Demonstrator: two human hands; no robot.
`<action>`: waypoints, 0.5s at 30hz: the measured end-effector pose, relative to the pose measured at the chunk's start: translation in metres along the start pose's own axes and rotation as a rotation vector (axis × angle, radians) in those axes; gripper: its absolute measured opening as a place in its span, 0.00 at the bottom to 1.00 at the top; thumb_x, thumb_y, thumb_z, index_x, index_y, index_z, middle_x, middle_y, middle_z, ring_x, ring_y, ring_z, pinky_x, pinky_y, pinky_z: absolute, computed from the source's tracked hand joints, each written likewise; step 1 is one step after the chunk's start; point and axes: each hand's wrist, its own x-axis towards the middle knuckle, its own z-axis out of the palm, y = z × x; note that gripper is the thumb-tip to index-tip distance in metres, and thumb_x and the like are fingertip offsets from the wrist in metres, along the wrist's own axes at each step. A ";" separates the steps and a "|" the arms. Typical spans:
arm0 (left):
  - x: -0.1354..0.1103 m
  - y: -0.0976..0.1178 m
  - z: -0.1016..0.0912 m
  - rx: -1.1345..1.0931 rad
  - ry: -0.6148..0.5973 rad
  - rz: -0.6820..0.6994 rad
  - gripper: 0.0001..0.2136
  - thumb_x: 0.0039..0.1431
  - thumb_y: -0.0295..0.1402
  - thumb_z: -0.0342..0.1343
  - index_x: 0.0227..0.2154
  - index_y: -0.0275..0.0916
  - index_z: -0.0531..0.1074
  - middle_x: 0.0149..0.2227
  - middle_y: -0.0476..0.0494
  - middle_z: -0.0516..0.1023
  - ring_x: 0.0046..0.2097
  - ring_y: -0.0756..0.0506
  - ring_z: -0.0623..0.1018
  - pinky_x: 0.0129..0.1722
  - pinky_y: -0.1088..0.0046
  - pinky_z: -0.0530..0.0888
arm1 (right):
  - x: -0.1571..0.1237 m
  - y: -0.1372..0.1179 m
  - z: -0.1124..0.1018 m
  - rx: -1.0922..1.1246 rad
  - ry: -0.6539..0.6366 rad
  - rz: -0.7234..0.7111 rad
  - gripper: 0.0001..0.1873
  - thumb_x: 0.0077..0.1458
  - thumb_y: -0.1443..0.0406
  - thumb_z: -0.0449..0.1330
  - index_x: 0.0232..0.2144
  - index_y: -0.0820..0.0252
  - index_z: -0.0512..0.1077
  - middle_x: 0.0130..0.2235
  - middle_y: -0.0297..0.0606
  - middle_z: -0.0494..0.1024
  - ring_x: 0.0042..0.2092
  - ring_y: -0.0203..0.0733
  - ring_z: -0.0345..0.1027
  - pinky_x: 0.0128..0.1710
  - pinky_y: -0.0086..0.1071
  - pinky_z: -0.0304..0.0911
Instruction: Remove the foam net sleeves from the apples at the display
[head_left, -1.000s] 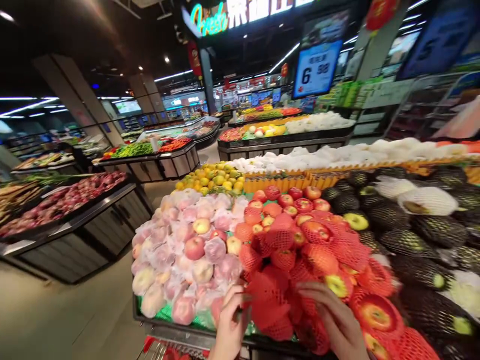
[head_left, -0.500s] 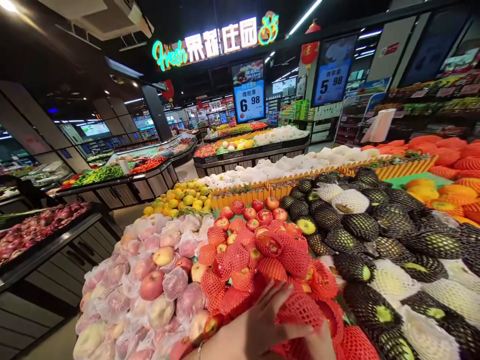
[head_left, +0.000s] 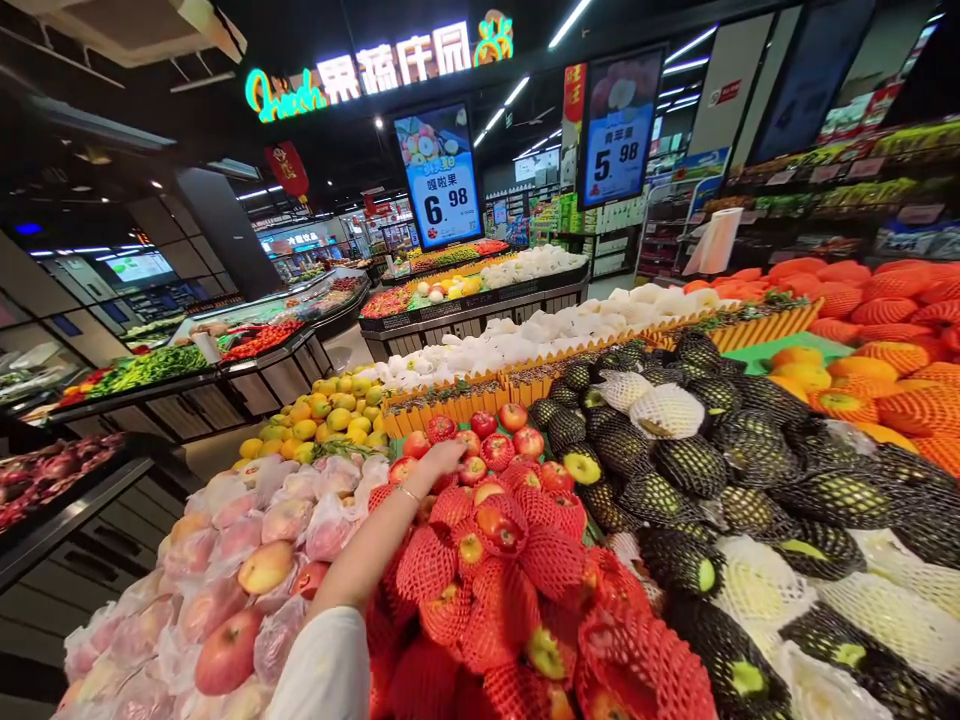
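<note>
A white sleeve (head_left: 322, 665) enters at the bottom edge, and the bare forearm stretches over the line where the wrapped apples (head_left: 283, 522) meet the red-netted apples (head_left: 501, 612), presumably because the back of the heap can only be reached across its front. The foam nets probably stop the apples from rubbing where they lean and stack; the thin wrapping on the paler ones to the left likely does the same, though a few there lie bare. To the right, dark-netted fruit (head_left: 694, 480) is piled close beside, the change of net colour helping, I'd judge, to keep the sorts apart. Farther along the arm, a thin bracelet (head_left: 407, 492) circles the wrist, and the left hand (head_left: 448, 458) is at the back of the heap by the bare red apples (head_left: 514, 416); its fingertips are down among them, and I cannot tell whether they grasp one or merely touch. The right hand is out of sight. Just behind those apples stands a ridged yellow divider (head_left: 450, 405), likely there to hold the pile off the white-netted fruit (head_left: 540, 328) beyond, with yellow fruit (head_left: 315, 415) toward its left end. Well past them, price screens (head_left: 439, 180) hang high, presumably to be read over the heaps
</note>
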 end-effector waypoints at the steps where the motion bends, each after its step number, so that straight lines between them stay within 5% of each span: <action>1: 0.010 0.000 0.010 0.020 -0.046 0.009 0.14 0.63 0.37 0.58 0.48 0.37 0.72 0.50 0.41 0.76 0.48 0.42 0.77 0.48 0.55 0.76 | 0.001 0.001 -0.006 0.013 0.000 0.020 0.11 0.65 0.58 0.59 0.47 0.54 0.73 0.50 0.41 0.75 0.48 0.45 0.72 0.44 0.40 0.72; 8: 0.028 0.012 0.058 0.034 -0.056 -0.013 0.19 0.63 0.36 0.58 0.55 0.38 0.68 0.56 0.38 0.71 0.54 0.38 0.74 0.52 0.50 0.74 | 0.005 0.025 -0.022 0.133 -0.033 0.188 0.13 0.63 0.54 0.61 0.44 0.53 0.74 0.44 0.39 0.78 0.43 0.44 0.74 0.38 0.38 0.74; 13: 0.023 0.009 0.058 -0.145 0.042 -0.015 0.20 0.62 0.35 0.58 0.56 0.39 0.66 0.58 0.37 0.69 0.57 0.36 0.72 0.55 0.47 0.71 | -0.006 0.036 -0.019 0.244 -0.079 0.301 0.19 0.56 0.47 0.59 0.27 0.51 0.80 0.27 0.41 0.81 0.30 0.50 0.77 0.29 0.39 0.75; 15: 0.020 0.005 0.046 -0.253 0.088 0.009 0.23 0.57 0.34 0.62 0.55 0.37 0.66 0.57 0.36 0.70 0.57 0.35 0.71 0.56 0.47 0.69 | -0.017 0.035 -0.020 0.301 -0.094 0.334 0.21 0.54 0.45 0.58 0.27 0.50 0.81 0.27 0.41 0.82 0.29 0.53 0.77 0.28 0.42 0.76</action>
